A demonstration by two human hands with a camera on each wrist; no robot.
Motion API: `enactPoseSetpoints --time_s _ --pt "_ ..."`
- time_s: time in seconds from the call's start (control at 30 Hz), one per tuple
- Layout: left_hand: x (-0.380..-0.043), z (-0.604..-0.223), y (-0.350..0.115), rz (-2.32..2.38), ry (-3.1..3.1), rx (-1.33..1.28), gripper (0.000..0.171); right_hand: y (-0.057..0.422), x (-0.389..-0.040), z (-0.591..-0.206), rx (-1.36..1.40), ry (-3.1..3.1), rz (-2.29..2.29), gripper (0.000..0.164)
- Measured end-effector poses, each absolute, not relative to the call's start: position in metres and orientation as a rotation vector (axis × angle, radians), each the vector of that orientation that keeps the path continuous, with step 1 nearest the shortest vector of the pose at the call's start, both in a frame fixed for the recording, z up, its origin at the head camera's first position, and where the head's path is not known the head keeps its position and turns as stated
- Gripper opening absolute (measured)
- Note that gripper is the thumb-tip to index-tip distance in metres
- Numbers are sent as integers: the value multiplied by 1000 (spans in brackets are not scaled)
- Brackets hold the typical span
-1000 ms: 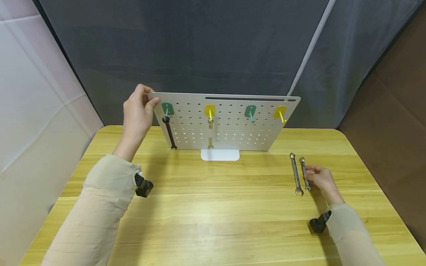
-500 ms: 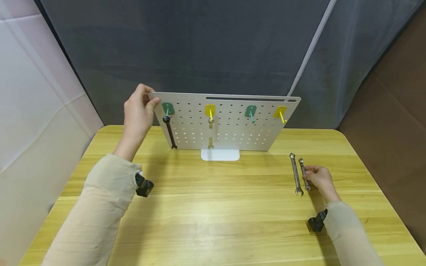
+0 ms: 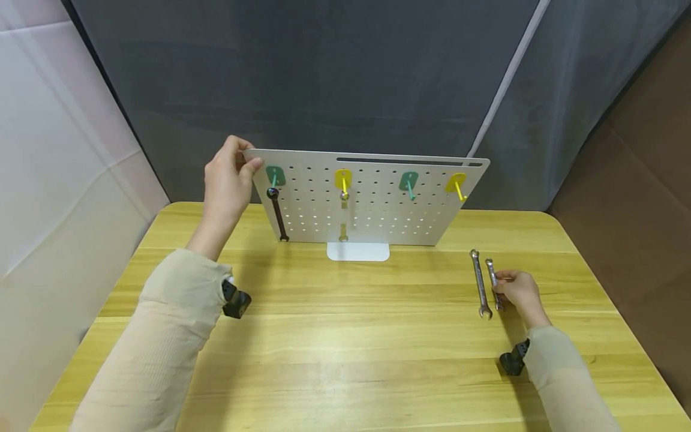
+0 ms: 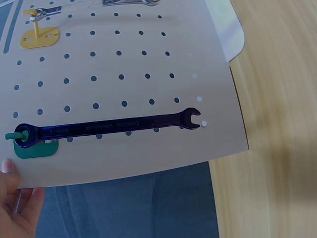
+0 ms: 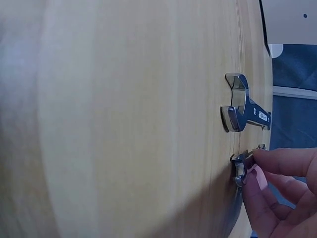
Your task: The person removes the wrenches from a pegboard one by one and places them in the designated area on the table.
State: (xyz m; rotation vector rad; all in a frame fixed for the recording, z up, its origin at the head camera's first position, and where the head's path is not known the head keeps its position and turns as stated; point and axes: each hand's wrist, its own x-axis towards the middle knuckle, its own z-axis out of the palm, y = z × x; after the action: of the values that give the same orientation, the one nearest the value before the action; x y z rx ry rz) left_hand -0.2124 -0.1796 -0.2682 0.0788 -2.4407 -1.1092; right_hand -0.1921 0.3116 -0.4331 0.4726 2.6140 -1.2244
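Observation:
My left hand (image 3: 225, 180) grips the upper left corner of a white pegboard (image 3: 318, 159), thumb on its front face. A dark combination wrench (image 4: 114, 126) hangs by its ring end on the leftmost green hook (image 3: 275, 176). From the left yellow hook (image 3: 343, 179) hangs a silver wrench (image 4: 130, 2), partly washed out by glare. Low over the table, my right hand (image 3: 519, 294) pinches a small silver combination wrench (image 3: 491, 271) between thumb and fingers. Beside it on the left lies a larger silver combination wrench (image 3: 480, 285). Whether the small wrench still touches the wood I cannot tell.
Another green hook (image 3: 408, 181) and a yellow hook (image 3: 456, 183) on the board's right half hold nothing. The board's white foot (image 3: 358, 252) rests on the wooden table (image 3: 335, 336). A dark curtain (image 3: 324, 78) stands behind, with side walls left and right.
My right hand has shifted slightly left, its fingers closer around the small wrench, which has moved a little. The left hand keeps its hold on the board.

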Motion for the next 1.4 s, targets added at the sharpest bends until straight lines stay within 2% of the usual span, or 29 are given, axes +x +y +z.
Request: enactPoseSetpoints --time_s 0.8,1.4 --pt "-212 -268 -180 -1107 -2448 74 23 302 -193 -429 482 2749 -1101 40" --pt "-211 -269 -180 -1073 -2432 44 24 199 -207 -386 76 2740 -1343 35"
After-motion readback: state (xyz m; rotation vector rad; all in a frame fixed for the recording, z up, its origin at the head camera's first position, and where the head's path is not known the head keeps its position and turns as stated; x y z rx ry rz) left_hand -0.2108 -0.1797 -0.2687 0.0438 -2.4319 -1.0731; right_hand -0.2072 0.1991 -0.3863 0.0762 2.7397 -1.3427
